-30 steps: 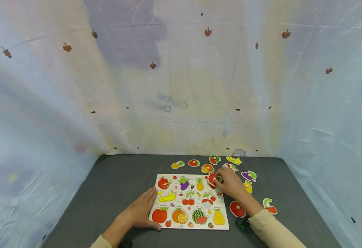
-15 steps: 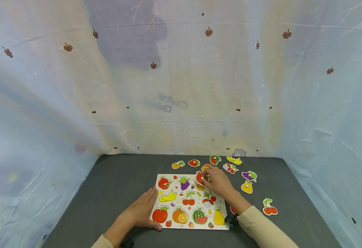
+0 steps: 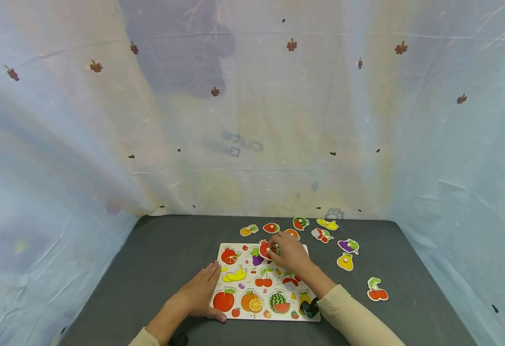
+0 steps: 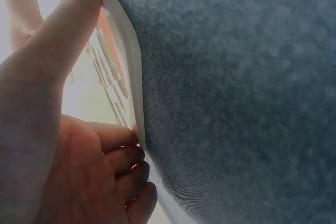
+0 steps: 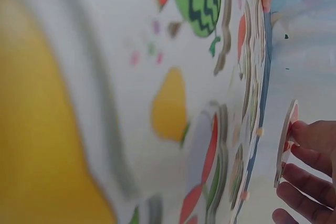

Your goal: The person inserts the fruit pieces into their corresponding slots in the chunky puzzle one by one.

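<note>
A white fruit puzzle board [image 3: 244,315] with printed fruit recesses lies on the dark table. My left hand [image 3: 197,290] rests along its left edge, fingers straight; in the left wrist view the fingers [image 4: 125,158] and thumb meet the board's rim. Between the fingertips of my right hand [image 3: 293,254] is a pomegranate puzzle piece [image 3: 264,250], held by its knob over the board's top row. It overlaps the printed grapes in the head view. In the right wrist view this thin piece [image 5: 285,148] stands apart from the board's surface, pinched by thumb and fingers.
Behind the board lie loose pieces: pineapple [image 3: 249,230], strawberry [image 3: 271,228], watermelon [image 3: 300,223], bananas [image 3: 327,224] and a partly hidden orange [image 3: 293,233]. To the right are grapes [image 3: 348,246], a pear [image 3: 345,262] and cherries [image 3: 377,290]. A patterned curtain [image 3: 252,120] encloses the table.
My right hand has moved left across the board's top row with the pomegranate piece. Its forearm now covers the round red piece at the board's right. The left hand has stayed put.
</note>
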{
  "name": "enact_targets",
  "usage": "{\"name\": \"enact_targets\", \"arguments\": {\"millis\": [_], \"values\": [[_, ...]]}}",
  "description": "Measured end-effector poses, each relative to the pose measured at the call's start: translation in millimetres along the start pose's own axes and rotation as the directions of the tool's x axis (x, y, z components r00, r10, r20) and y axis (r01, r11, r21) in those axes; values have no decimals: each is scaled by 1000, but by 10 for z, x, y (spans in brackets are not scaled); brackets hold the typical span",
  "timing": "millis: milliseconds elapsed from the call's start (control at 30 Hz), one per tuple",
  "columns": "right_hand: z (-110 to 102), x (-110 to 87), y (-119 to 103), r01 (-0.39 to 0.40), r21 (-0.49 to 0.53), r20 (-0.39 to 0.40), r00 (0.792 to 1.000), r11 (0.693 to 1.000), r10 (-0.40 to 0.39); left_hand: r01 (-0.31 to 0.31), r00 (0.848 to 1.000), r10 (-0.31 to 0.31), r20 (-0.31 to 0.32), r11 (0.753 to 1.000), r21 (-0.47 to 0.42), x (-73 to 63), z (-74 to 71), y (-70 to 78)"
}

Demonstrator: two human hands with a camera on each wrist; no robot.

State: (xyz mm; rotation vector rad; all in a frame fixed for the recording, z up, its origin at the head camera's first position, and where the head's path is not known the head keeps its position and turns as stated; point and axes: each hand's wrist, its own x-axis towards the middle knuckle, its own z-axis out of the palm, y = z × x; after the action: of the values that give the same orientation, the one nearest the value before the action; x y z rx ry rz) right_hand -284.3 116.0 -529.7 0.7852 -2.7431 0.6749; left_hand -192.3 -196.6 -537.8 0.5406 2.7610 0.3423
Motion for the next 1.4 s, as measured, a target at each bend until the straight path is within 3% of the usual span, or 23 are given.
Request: {"name": "enact_targets", "arguments": {"millis": [400,800,1400], "values": [[131,136,-168,35,-13,-22,999,999,-35,-6,1000,6,-4,1000,-12,7,8,-32],[290,236,-331,71,-82,14,997,994,-70,-15,1000,15,7,1000,-8,27,51,-56],[465,423,-475,77,-164,46,996,983,-70,-14,1000,14,1,1000,-1,6,5,2]]}}
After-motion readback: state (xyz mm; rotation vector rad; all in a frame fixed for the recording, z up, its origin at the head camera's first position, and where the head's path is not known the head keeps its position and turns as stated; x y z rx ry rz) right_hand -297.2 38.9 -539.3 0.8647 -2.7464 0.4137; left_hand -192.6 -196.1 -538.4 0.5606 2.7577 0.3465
